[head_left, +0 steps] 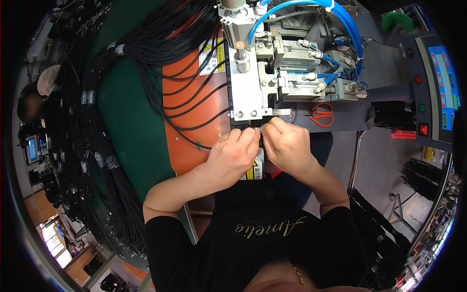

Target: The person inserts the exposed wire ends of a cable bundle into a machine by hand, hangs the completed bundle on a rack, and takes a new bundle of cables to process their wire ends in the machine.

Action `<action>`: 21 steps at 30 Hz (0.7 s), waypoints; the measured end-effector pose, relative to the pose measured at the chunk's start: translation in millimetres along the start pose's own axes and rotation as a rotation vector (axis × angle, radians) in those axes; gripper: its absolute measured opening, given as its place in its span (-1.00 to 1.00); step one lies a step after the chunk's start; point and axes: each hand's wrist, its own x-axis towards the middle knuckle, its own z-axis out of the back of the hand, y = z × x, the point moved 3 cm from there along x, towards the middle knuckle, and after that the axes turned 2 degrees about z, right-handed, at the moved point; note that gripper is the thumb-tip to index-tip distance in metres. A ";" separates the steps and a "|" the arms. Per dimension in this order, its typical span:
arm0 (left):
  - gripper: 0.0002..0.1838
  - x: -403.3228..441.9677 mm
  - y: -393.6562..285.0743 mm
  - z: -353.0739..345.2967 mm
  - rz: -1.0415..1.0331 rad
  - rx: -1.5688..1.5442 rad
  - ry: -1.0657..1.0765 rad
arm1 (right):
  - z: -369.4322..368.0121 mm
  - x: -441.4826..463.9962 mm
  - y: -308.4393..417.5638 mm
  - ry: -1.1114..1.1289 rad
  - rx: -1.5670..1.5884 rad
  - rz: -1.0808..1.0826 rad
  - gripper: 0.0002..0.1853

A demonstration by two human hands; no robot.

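Note:
My left hand [234, 153] is closed in a pinch at the front of the machine. A black cable [190, 138] runs across the orange plate into that hand, where its end is mostly hidden by the fingers. Close beside it, my right hand [288, 146] is also pinched, fingertips almost meeting the left ones. Something tiny shows between the two hands, too small to make out. Just above the fingertips stands the metal press block [245, 95] of the machine. Several more black cables reach its left side.
Red-handled scissors [321, 116] lie right of the machine, below pneumatic cylinders [301, 85] and blue air hoses [357, 39]. Thick black cable bundles [92, 131] cover the green table [127, 146] on the left. A control panel [433, 92] stands at right. Another person is at far left.

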 end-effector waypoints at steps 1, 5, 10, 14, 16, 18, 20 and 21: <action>-0.70 1.1 0.0 0.0 -0.002 -0.001 -0.002 | 1.1 1.9 -2.1 0.036 -0.006 0.012 -0.92; -0.71 0.7 0.8 1.1 -0.021 -0.005 0.017 | 0.1 0.2 -4.0 0.068 0.005 0.021 -0.92; -0.71 -0.3 1.5 1.1 -0.014 -0.014 0.021 | -9.6 -9.4 -9.9 -0.115 0.195 -0.032 -0.90; -0.71 -0.9 0.7 1.1 -0.022 0.000 0.038 | -7.9 -9.4 -8.0 -0.132 0.186 -0.021 -0.87; -0.71 -0.3 1.0 1.3 -0.023 -0.002 0.043 | -4.7 -7.1 -6.3 -0.129 0.166 -0.041 -0.86; -0.71 0.0 1.5 1.2 -0.043 -0.005 0.053 | -3.3 -5.2 -6.6 -0.123 0.148 -0.059 -0.86; -0.71 -0.2 2.7 0.3 -0.047 -0.016 0.064 | -2.3 -3.3 -5.9 -0.131 0.137 0.030 -0.89; -0.71 0.0 3.3 -0.3 -0.050 -0.025 0.073 | -0.5 -1.8 -7.3 -0.129 0.138 0.029 -0.89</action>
